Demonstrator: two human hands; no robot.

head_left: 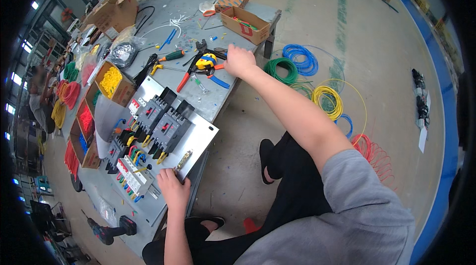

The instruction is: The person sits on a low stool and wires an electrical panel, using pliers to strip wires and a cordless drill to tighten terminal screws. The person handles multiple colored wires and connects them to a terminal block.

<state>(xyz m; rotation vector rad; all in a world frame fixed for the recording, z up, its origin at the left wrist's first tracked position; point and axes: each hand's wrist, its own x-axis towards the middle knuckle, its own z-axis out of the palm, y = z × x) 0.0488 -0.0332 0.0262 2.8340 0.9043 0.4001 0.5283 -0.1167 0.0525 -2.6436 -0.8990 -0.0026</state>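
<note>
A metal mounting plate (202, 136) carrying dark circuit breakers (168, 128) lies at the table's near edge. My left hand (173, 190) is closed at the plate's near edge, its fingers curled beside a small brass terminal strip (184, 159). To its left sits a row of white miniature breakers (131, 178) with short coloured wires. My right hand (240, 61) is closed over the table's right edge, by dark tool handles; what its fingers hold is hidden. Close to it lie a yellow tool (205, 61), red-and-blue-handled pliers (218, 81) and a green-handled screwdriver (173, 56).
Small boxes of yellow (110, 80), red (86, 117) and blue pieces line the plate's left. An open carton (245, 26) stands at the far table corner. A cordless drill (111, 230) lies lower left. Blue (301, 60), green, yellow and red wire coils lie on the floor at right.
</note>
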